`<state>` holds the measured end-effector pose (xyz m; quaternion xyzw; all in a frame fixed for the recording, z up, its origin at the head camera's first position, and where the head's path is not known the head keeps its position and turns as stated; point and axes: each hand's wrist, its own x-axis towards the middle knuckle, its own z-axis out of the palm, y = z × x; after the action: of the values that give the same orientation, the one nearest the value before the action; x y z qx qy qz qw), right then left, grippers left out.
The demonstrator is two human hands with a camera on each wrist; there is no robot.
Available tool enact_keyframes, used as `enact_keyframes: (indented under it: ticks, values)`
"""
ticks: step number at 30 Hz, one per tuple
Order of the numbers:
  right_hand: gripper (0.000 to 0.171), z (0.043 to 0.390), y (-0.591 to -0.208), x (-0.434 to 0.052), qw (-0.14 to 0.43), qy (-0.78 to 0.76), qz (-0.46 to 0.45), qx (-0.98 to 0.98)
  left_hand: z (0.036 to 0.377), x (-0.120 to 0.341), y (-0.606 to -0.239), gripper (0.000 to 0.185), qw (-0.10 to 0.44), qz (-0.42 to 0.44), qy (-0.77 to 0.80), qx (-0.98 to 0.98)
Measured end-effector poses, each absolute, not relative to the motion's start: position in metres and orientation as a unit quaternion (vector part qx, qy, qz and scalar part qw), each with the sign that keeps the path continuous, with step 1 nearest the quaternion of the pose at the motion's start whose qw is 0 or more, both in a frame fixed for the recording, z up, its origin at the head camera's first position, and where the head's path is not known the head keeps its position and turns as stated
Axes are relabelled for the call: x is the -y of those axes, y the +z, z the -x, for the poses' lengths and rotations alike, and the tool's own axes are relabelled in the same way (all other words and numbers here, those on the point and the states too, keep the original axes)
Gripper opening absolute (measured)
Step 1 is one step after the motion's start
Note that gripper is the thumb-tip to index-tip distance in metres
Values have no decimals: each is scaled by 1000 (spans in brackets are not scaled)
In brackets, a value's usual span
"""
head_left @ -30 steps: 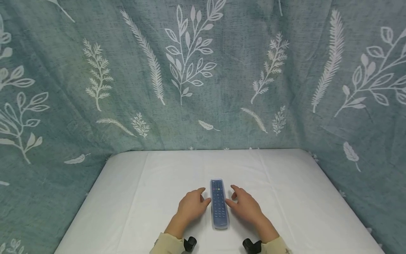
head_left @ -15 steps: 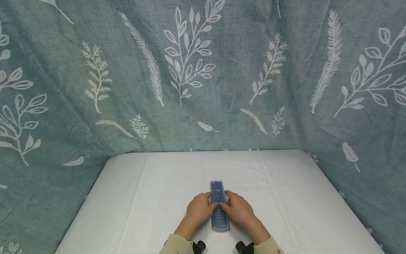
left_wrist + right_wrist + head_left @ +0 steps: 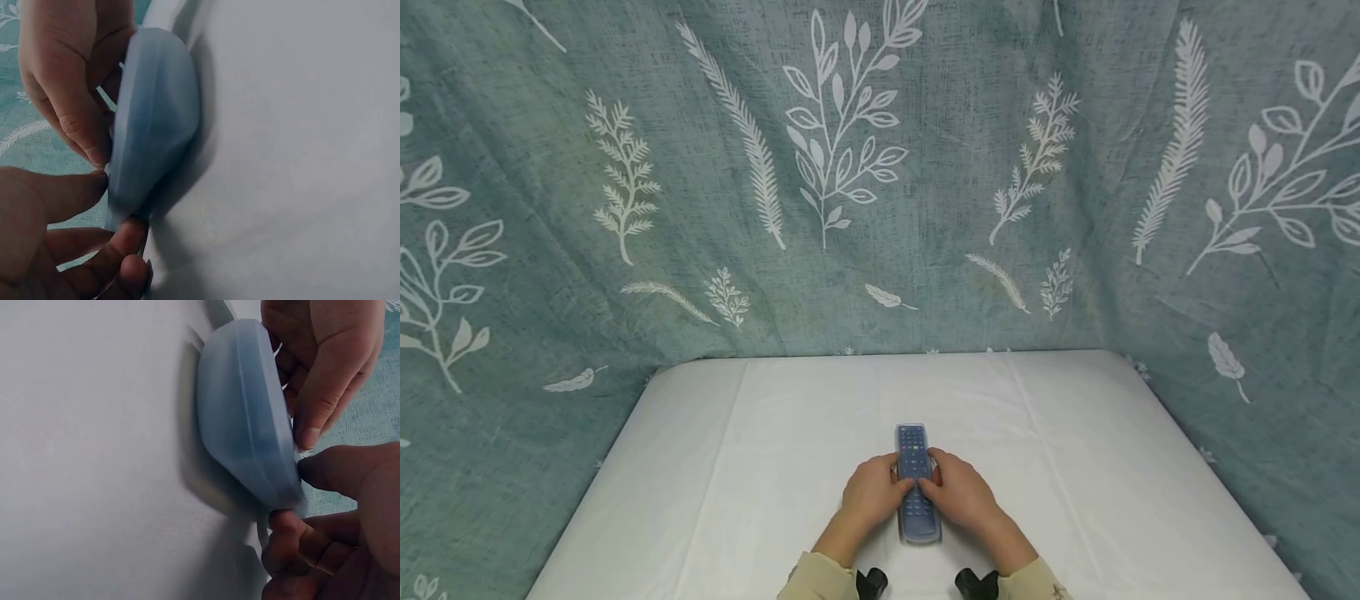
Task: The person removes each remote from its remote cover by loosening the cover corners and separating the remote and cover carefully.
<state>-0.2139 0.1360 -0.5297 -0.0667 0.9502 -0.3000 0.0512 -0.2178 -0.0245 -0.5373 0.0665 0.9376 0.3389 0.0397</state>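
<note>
A dark remote control (image 3: 919, 527) in a translucent bluish cover lies lengthwise near the front middle of the white table, its button side up. From its left side my left hand (image 3: 871, 493) grips it, thumb on the buttons and fingers curled at the edge. My right hand (image 3: 964, 493) pinches the opposite edge the same way, the two thumb tips almost meeting. In the left wrist view, the cover's rounded near end (image 3: 156, 100) shows close over the cloth, with left fingertips tucked under the edge. Right fingertips reach beneath it likewise in the right wrist view.
White cloth covers the table (image 3: 790, 417). Behind it and along both sides hangs a green-blue curtain (image 3: 925, 208) with white leaf prints. Black wrist-worn devices (image 3: 872, 583) sit at both light-coloured sleeves (image 3: 820, 577).
One second ago both hands stood apart at the remote's sides with fingers spread. They have since moved inward and taken hold of it, thumbs on top. The remote has hardly shifted.
</note>
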Motion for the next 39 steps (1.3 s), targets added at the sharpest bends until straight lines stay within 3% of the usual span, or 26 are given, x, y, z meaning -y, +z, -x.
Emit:
enact_keyframes:
  ticks: [8,20,28,39]
  values:
    - [57,214,-531,-137,32,-315,57,-947,215,23,-534,53,34,-69,397,-914]
    - [57,215,-529,-137,-45,-418,48,-906,216,22,-539,57,-7,-50,511,-858]
    - [61,213,-527,-137,-22,-489,20,-872,213,24,-540,62,3,-46,605,-795]
    - [62,211,-524,-136,-39,-512,38,-857,213,26,-540,64,-5,-44,620,-784]
